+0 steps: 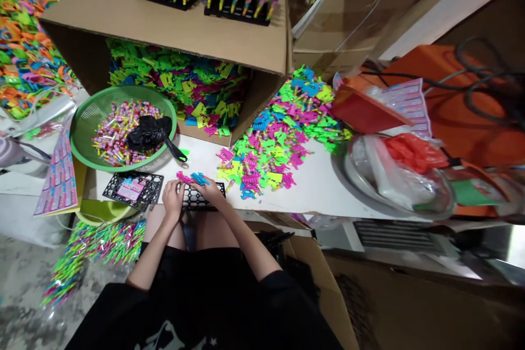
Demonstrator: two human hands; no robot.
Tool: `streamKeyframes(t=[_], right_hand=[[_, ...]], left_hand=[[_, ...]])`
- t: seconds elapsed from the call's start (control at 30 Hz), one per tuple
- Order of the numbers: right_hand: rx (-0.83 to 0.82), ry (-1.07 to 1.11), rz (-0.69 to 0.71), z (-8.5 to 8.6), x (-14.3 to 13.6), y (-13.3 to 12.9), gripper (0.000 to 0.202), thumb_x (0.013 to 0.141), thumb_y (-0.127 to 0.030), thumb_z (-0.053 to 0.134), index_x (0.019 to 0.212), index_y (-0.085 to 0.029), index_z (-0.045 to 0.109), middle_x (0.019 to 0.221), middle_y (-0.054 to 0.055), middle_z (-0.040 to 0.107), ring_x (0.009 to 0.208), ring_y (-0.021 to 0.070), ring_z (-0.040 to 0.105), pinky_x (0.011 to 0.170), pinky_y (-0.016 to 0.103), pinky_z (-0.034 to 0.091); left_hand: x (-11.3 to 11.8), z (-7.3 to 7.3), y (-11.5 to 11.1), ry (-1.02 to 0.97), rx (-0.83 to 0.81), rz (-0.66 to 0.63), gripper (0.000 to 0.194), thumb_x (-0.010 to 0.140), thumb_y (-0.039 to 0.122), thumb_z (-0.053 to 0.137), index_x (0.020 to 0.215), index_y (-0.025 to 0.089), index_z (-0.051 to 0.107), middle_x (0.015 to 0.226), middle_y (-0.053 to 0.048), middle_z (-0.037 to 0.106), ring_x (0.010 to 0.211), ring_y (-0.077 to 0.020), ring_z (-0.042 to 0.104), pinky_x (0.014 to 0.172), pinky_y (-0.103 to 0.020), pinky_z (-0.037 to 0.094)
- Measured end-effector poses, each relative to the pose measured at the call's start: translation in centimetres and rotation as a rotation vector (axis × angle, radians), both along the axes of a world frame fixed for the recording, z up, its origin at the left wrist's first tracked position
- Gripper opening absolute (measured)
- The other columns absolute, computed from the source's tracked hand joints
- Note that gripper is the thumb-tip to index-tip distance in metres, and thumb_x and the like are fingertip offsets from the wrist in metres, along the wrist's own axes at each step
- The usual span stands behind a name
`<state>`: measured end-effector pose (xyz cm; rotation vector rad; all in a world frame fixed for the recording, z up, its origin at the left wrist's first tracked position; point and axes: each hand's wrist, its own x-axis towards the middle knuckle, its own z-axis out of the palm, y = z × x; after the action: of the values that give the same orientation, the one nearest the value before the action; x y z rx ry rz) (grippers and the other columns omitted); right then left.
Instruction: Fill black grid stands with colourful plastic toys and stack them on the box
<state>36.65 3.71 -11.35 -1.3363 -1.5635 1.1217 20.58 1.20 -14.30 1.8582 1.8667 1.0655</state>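
My left hand point(174, 197) is closed with its fingertips at a pink plastic piece point(185, 177) over the left end of a black perforated rack point(205, 194). Beside it, my right hand point(210, 192) pinches a blue plastic piece point(199, 178). Whether either piece is fixed in the rack is hidden by the fingers. The rack lies at the table's front edge, just above my lap. A second black perforated rack point(153, 190) with a pink printed card point(130, 188) on it lies to the left.
A green basket point(77, 142) holds small candy tubes and a black bag point(150, 132). Behind is a cardboard box point(102, 16) full of plastic pieces, with filled racks on top. Loose pieces point(270, 153) spread rightward, near a metal bowl point(447, 202).
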Motion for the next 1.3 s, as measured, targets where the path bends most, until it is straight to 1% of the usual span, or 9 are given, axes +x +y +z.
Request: streamKeyframes(t=[0.13,0.3,0.47,0.73,0.93,1.0,1.1,1.2,1.3], right_hand=[[0.085,-0.092,0.08,0.2,-0.4,0.7,0.022,0.083,-0.036,0.058,0.095,-0.02,0.067,0.091,0.005,0.07,0.088,0.0194,0.061,0.087,0.032,0.046],[0.093,-0.226,0.161,0.5,-0.9,1.4,0.016,0.084,-0.033,0.059,0.089,-0.02,0.066,0.089,0.006,0.067,0.085,0.02,0.06,0.085,0.032,0.045],[0.095,-0.259,0.175,0.7,-0.8,1.4,0.015,0.087,-0.031,0.057,0.09,-0.019,0.065,0.088,0.006,0.067,0.083,0.0192,0.06,0.081,0.029,0.045],[0.095,-0.231,0.156,0.8,-1.0,1.2,0.022,0.09,-0.03,0.051,0.1,-0.016,0.065,0.092,0.008,0.069,0.086,0.0206,0.062,0.08,0.029,0.045],[0.08,-0.239,0.162,1.9,-0.8,0.7,0.021,0.09,-0.022,0.048,0.102,-0.017,0.064,0.096,0.005,0.069,0.089,0.0183,0.063,0.083,0.027,0.045],[0.085,-0.287,0.099,2.5,0.2,0.3,0.023,0.09,-0.018,0.045,0.104,-0.017,0.063,0.102,0.006,0.068,0.095,0.0174,0.062,0.087,0.027,0.044],[0.052,-0.474,-0.145,3.4,2.6,-0.8,0.026,0.092,-0.017,0.039,0.106,-0.016,0.061,0.109,0.01,0.066,0.101,0.0187,0.06,0.091,0.028,0.043],[-0.113,-0.729,-0.317,4.0,5.3,-2.0,0.025,0.093,-0.022,0.041,0.109,-0.012,0.058,0.11,0.015,0.063,0.098,0.0225,0.062,0.084,0.031,0.045],[-0.31,-0.88,-0.347,4.1,7.1,-2.9,0.032,0.091,-0.029,0.047,0.113,-0.007,0.055,0.111,0.021,0.062,0.096,0.0265,0.063,0.078,0.033,0.046]], left_hand=[[-0.1,0.0,0.1,-0.028,-0.026,-0.003,0.023,0.089,0.034,0.052,0.103,0.02,0.063,0.1,-0.007,0.063,0.093,-0.02,0.06,0.083,-0.032,0.047],[-0.1,0.2,0.0,-0.037,-0.025,-0.009,0.023,0.09,0.034,0.051,0.104,0.02,0.063,0.099,-0.006,0.063,0.091,-0.0191,0.06,0.082,-0.031,0.047],[-0.2,0.5,0.1,-0.038,-0.016,-0.03,0.023,0.09,0.036,0.05,0.103,0.02,0.063,0.099,-0.006,0.063,0.092,-0.0191,0.061,0.082,-0.03,0.047],[-0.6,0.1,0.2,-0.042,0.016,-0.063,0.025,0.091,0.035,0.049,0.107,0.019,0.061,0.099,-0.007,0.062,0.091,-0.0189,0.06,0.082,-0.029,0.046],[-0.7,0.4,0.5,-0.031,0.001,-0.053,0.026,0.091,0.037,0.049,0.105,0.02,0.063,0.099,-0.007,0.063,0.086,-0.0185,0.06,0.08,-0.029,0.046],[-0.7,0.5,0.5,-0.034,-0.007,-0.062,0.026,0.09,0.038,0.05,0.104,0.02,0.063,0.098,-0.006,0.062,0.086,-0.0184,0.06,0.08,-0.029,0.046],[-0.8,0.7,0.5,-0.047,-0.005,-0.07,0.025,0.09,0.038,0.052,0.102,0.02,0.064,0.097,-0.006,0.062,0.086,-0.0189,0.06,0.08,-0.029,0.046],[-0.8,0.7,0.4,-0.063,0.002,-0.073,0.024,0.09,0.037,0.052,0.101,0.019,0.064,0.097,-0.006,0.062,0.086,-0.019,0.06,0.079,-0.03,0.046],[-0.8,0.5,0.4,-0.068,-0.002,-0.069,0.024,0.089,0.037,0.052,0.101,0.02,0.064,0.096,-0.006,0.062,0.084,-0.0187,0.059,0.079,-0.03,0.046]])
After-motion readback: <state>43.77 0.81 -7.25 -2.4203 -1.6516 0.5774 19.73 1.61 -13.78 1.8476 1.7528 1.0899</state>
